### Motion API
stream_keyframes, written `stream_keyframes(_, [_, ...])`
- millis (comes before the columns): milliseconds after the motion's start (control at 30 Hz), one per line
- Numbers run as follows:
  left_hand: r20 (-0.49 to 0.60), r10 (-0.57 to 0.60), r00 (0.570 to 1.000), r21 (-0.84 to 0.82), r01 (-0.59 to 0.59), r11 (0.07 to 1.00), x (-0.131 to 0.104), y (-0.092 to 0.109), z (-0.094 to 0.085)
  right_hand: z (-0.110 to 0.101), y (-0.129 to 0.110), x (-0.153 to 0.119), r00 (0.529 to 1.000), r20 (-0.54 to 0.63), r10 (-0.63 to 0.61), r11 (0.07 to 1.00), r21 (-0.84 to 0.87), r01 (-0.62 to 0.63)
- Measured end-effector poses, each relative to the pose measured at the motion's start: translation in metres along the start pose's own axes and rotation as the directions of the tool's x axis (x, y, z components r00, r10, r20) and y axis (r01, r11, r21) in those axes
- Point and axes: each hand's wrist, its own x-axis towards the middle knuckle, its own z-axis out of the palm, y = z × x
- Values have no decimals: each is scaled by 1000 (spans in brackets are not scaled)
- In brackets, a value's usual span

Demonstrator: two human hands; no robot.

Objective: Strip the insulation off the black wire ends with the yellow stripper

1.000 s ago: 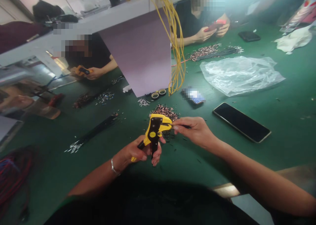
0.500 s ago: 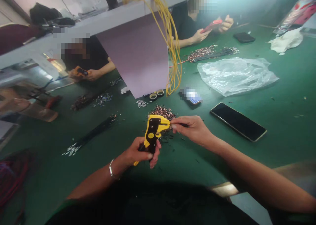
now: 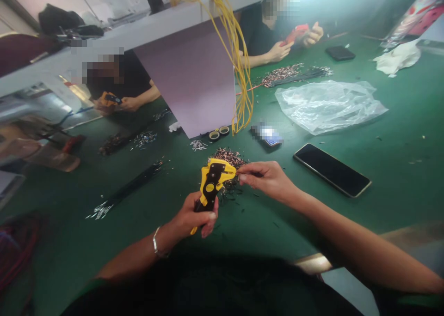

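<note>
My left hand is wrapped round the handles of a yellow and black wire stripper, whose jaws point right. At those jaws my right hand pinches a short dark wire between thumb and fingers. Behind and under the tool lies a heap of short copper-ended wires, with dark scraps around it. A bundle of black wires with silvery ends rests on the green table to the left.
A large black phone and a clear plastic bag lie to the right. Yellow wires hang over a pale panel. Two tape rolls sit at its foot. Two people work with tools across the table.
The wire stripper's handles have closed together in my left hand, and the tool has tilted and shifted slightly left. My right hand stays at its jaws with the wire.
</note>
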Motion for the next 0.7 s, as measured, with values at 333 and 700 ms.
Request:
stream_keyframes(333, [115, -15, 993, -97, 27, 995, 5, 8, -6, -1, 3, 1, 999, -11, 53, 995, 89, -52])
stream_keyframes(700, [127, 22, 992, -145, -3, 989, 12, 20, -15, 1, -4, -5, 998, -68, 17, 997, 74, -12])
